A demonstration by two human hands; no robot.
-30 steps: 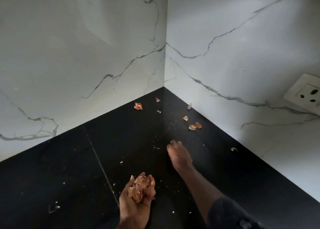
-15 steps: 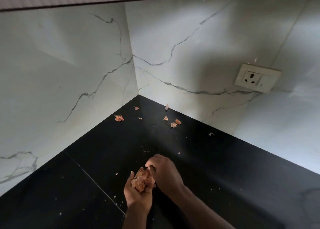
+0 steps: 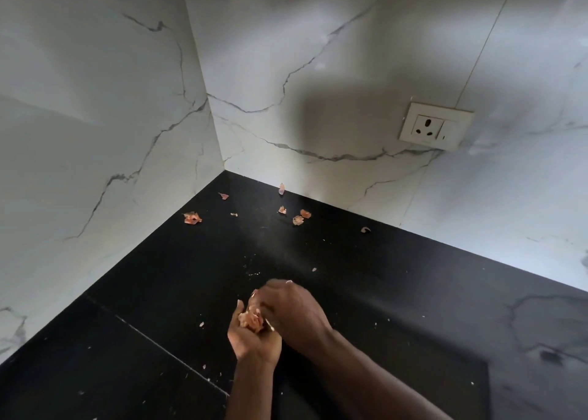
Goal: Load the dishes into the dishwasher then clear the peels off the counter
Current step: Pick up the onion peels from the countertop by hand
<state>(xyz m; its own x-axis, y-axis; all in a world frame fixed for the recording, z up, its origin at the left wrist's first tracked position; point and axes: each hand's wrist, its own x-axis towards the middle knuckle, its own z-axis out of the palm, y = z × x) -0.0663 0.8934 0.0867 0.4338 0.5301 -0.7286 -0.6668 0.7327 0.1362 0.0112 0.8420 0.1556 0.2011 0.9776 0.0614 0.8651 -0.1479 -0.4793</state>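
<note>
Peel-clearing is in hand. At lower centre the left hand (image 3: 254,343) cups peels (image 3: 251,321). The right hand (image 3: 294,313) curls over them, touching; its grip is hidden. Loose peels (image 3: 298,219) dot the counter (image 3: 397,292) mid-frame, so next comes a far reach.

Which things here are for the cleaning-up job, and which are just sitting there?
For the job:
- bunch of peels, held in the left hand
- right hand, curled over the bunch
- loose peels near the corner
- black counter they lie on

Just there:
- wall socket
- marble wall
</note>
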